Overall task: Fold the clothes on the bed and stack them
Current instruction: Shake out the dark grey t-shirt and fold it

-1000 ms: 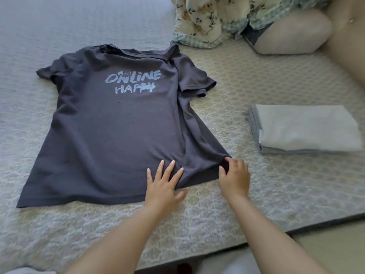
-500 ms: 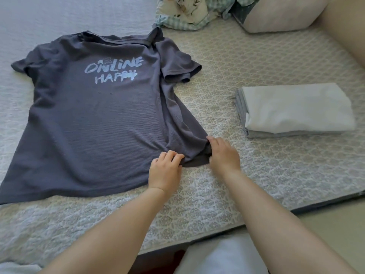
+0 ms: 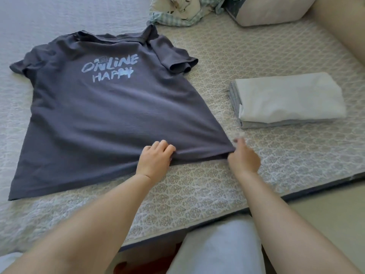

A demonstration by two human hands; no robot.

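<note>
Head view: 1 dark grey T-shirt (image 3: 110, 115) lies spread flat on the bed (image 3: 227, 186), front side up. Beside it, well apart to the right, sits 1 stack of folded clothes (image 3: 286, 99), with a white piece on top and at least 1 grey piece under it. At the far edge of the bed lies 1 crumpled bundle of floral and checked cloth (image 3: 177, 10), and next to that 1 pale pillow (image 3: 270, 10).

The shirt's chest print reads "ONLINE HAPPY" in light blue letters; a small mark above the word is too small to read.

The shirt's long axis runs from the near edge of the bed toward the far edge, collar far, hem near, leaning a little to the left at the hem end.

There are 2 hands. The left hand (image 3: 155, 161) has its fingers curled onto the hem, bunching the cloth. The right hand (image 3: 244, 157) pinches the hem's right corner; it is blurred, so the exact lie of its fingers is unclear.
</note>
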